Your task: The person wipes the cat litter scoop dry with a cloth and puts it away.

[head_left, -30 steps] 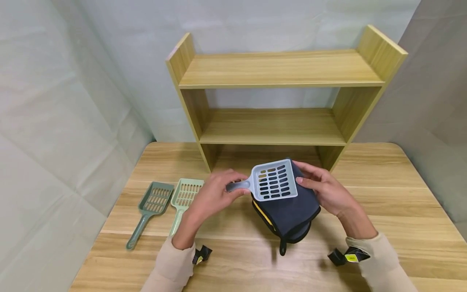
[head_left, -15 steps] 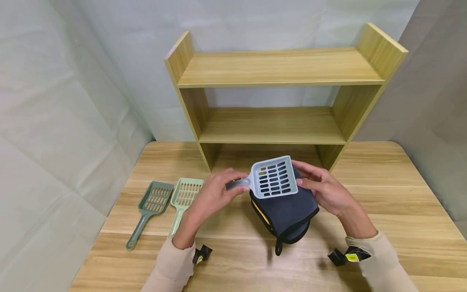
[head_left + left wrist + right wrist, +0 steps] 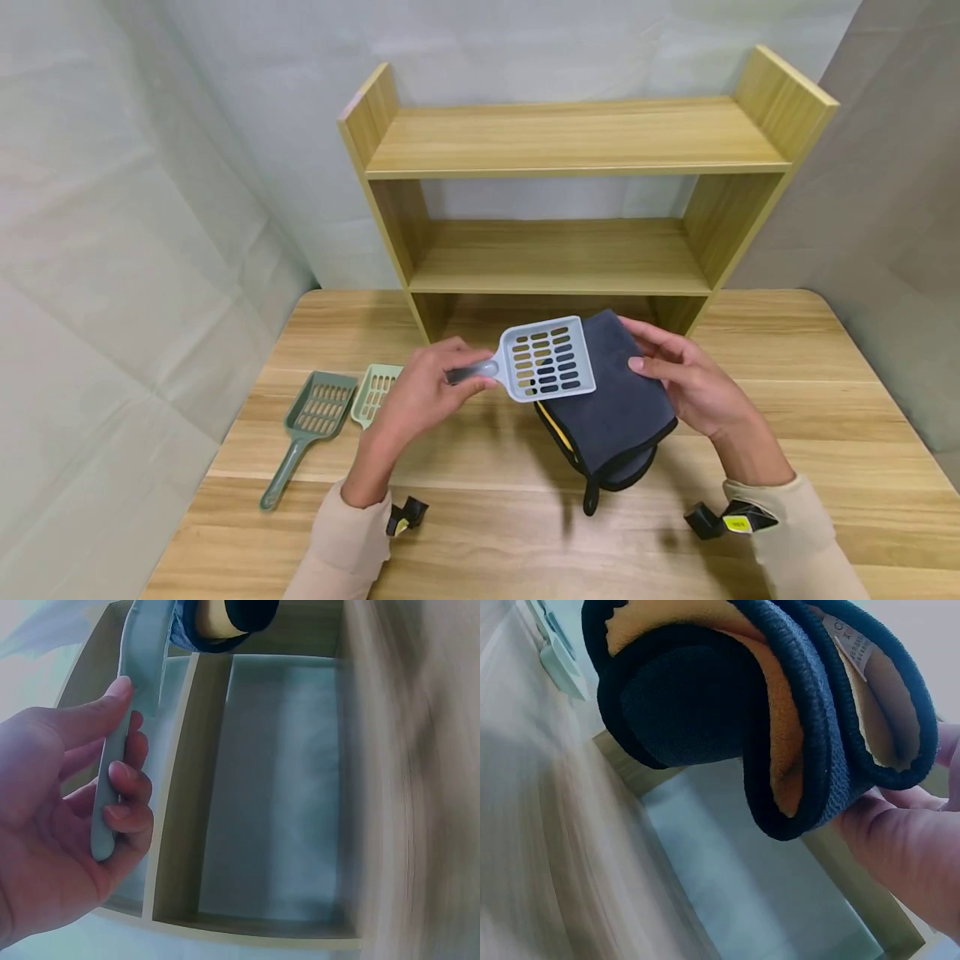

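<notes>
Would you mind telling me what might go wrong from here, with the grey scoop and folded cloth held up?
The right hand holds the cloth near one side, so its loose folds might open or slip. The left hand grips the grey scoop by its handle; its head overlaps the cloth in the head view, so the two might catch.

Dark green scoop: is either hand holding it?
No, the dark green scoop lies on the table, while the left hand holds the pale blue scoop and the right hand a folded cloth.
</notes>
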`<state>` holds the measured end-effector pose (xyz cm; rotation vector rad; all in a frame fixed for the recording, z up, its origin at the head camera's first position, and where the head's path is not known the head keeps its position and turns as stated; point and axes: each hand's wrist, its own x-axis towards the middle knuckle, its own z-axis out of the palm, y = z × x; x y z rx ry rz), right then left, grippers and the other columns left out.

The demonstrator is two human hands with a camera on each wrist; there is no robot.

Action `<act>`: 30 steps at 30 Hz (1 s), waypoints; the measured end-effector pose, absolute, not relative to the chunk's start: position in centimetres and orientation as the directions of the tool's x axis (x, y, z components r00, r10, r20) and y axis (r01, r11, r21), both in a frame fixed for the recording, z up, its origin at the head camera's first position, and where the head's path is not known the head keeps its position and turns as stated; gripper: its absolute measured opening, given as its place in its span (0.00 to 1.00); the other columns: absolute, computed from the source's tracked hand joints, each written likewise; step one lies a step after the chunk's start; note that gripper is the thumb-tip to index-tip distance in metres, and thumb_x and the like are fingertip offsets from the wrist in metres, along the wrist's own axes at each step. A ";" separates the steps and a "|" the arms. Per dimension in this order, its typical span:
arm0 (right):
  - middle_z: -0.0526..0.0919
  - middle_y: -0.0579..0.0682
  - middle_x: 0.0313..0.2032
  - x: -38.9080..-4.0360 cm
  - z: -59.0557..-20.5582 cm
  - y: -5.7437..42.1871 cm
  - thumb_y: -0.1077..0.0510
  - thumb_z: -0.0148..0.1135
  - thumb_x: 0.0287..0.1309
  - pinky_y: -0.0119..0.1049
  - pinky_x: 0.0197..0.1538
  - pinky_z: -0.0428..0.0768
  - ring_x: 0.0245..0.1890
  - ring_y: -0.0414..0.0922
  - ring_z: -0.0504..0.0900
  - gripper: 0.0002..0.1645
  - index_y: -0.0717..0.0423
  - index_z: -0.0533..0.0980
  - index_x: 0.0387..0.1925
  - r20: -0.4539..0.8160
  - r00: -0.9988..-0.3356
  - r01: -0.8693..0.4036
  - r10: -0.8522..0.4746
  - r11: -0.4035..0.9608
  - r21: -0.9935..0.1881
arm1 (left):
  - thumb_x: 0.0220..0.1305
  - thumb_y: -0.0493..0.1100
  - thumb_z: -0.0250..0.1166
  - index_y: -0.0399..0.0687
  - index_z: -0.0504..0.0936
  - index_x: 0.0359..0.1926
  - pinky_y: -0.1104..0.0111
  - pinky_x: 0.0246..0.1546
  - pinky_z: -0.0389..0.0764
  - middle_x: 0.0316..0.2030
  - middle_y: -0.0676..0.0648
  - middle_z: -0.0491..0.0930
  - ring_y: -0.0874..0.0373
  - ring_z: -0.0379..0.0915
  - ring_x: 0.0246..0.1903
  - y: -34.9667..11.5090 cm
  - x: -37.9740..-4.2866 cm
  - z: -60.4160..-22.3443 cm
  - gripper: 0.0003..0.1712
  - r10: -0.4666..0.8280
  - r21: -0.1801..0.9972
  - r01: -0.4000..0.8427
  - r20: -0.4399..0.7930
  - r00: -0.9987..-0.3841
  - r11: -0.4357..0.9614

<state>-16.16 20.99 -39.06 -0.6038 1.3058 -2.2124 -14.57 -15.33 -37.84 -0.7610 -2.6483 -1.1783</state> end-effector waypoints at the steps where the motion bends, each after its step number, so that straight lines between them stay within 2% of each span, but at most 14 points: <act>1: 0.85 0.47 0.63 -16.2 -39.1 21.0 0.76 0.43 0.78 0.38 0.51 0.90 0.56 0.44 0.89 0.36 0.46 0.74 0.75 0.118 -0.779 0.196 -0.616 -0.417 -0.888 | 0.61 0.39 0.80 0.40 0.91 0.55 0.72 0.30 0.76 0.36 0.47 0.87 0.62 0.73 0.30 -15.3 -14.6 -37.8 0.21 0.390 0.656 0.505 0.329 -0.860 0.561; 8: 0.85 0.44 0.63 -16.1 -39.3 20.6 0.75 0.45 0.77 0.36 0.52 0.89 0.57 0.41 0.88 0.35 0.43 0.76 0.74 0.097 -0.799 0.182 -0.593 -0.392 -0.902 | 0.60 0.39 0.81 0.40 0.92 0.54 0.72 0.30 0.75 0.35 0.46 0.87 0.62 0.72 0.29 -15.1 -14.6 -38.0 0.21 0.380 0.664 0.505 0.339 -0.861 0.551; 14: 0.84 0.46 0.64 -15.9 -39.6 19.6 0.74 0.48 0.77 0.36 0.52 0.89 0.57 0.42 0.89 0.35 0.42 0.75 0.73 0.072 -0.798 0.180 -0.598 -0.350 -0.919 | 0.60 0.40 0.81 0.41 0.92 0.55 0.72 0.30 0.73 0.33 0.48 0.85 0.63 0.69 0.28 -14.5 -14.5 -38.5 0.21 0.386 0.663 0.506 0.335 -0.860 0.552; 17: 0.85 0.46 0.64 -15.9 -39.9 19.1 0.74 0.49 0.77 0.35 0.54 0.88 0.58 0.42 0.88 0.34 0.42 0.75 0.73 0.073 -0.799 0.165 -0.597 -0.334 -0.928 | 0.60 0.41 0.81 0.42 0.91 0.55 0.70 0.29 0.73 0.33 0.48 0.84 0.60 0.68 0.27 -14.3 -14.4 -38.5 0.22 0.379 0.660 0.492 0.321 -0.868 0.568; 19: 0.84 0.46 0.64 -16.0 -40.2 18.9 0.74 0.48 0.76 0.33 0.55 0.87 0.59 0.41 0.87 0.34 0.42 0.74 0.72 0.090 -0.799 0.144 -0.595 -0.334 -0.931 | 0.61 0.42 0.81 0.44 0.92 0.56 0.66 0.31 0.75 0.34 0.47 0.86 0.57 0.71 0.27 -14.1 -14.4 -38.5 0.22 0.376 0.657 0.487 0.316 -0.871 0.576; 22: 0.84 0.45 0.64 -16.0 -40.5 18.6 0.75 0.47 0.75 0.32 0.58 0.85 0.60 0.40 0.86 0.35 0.43 0.73 0.73 0.120 -0.789 0.119 -0.603 -0.342 -0.932 | 0.60 0.44 0.81 0.45 0.92 0.55 0.57 0.43 0.84 0.40 0.44 0.91 0.49 0.84 0.37 -13.8 -14.5 -38.6 0.22 0.368 0.655 0.480 0.314 -0.875 0.584; 24: 0.84 0.45 0.64 -16.0 -40.7 18.5 0.77 0.46 0.74 0.32 0.59 0.85 0.61 0.40 0.85 0.36 0.45 0.73 0.74 0.137 -0.777 0.114 -0.614 -0.352 -0.929 | 0.60 0.46 0.81 0.45 0.92 0.55 0.51 0.49 0.85 0.45 0.43 0.93 0.46 0.88 0.45 -13.7 -14.5 -38.6 0.22 0.372 0.656 0.479 0.308 -0.876 0.583; 26: 0.84 0.45 0.64 -16.0 -40.8 18.4 0.77 0.45 0.74 0.33 0.60 0.85 0.61 0.40 0.85 0.37 0.45 0.73 0.74 0.142 -0.769 0.118 -0.623 -0.356 -0.927 | 0.60 0.46 0.81 0.46 0.92 0.55 0.50 0.53 0.85 0.47 0.43 0.93 0.45 0.88 0.51 -13.7 -14.5 -38.7 0.22 0.370 0.663 0.467 0.295 -0.881 0.585; 30: 0.84 0.44 0.64 -15.8 -40.7 18.5 0.77 0.47 0.74 0.31 0.60 0.84 0.61 0.39 0.85 0.36 0.43 0.75 0.71 0.128 -0.784 0.112 -0.608 -0.341 -0.933 | 0.60 0.46 0.81 0.46 0.92 0.56 0.59 0.43 0.84 0.46 0.44 0.92 0.53 0.86 0.42 -13.9 -14.3 -38.5 0.23 0.358 0.683 0.439 0.269 -0.894 0.584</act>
